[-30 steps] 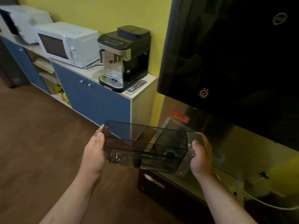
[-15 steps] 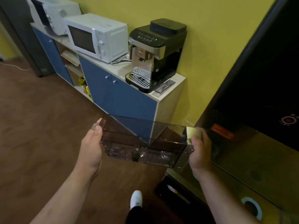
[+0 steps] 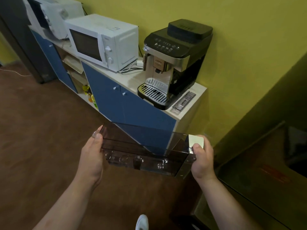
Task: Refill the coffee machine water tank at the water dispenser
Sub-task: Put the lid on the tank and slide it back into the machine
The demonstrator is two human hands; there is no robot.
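Smoky clear water tank (image 3: 142, 150) held level, left hand (image 3: 92, 156) and right hand (image 3: 201, 161) gripping its ends, seemingly empty, coffee machine (image 3: 174, 62) on the counter (image 3: 129, 80) beyond

Smoky clear water tank (image 3: 142, 146) held level, open-topped, below black coffee machine (image 3: 174, 62).

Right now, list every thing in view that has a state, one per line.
water tank: off the machine, held level in the air, open on top; whether it holds water I cannot tell
left hand: gripping the tank's left end
right hand: gripping the tank's right end
coffee machine: on the counter, no cup on its drip tray
microwave: door shut
blue cabinet doors: shut
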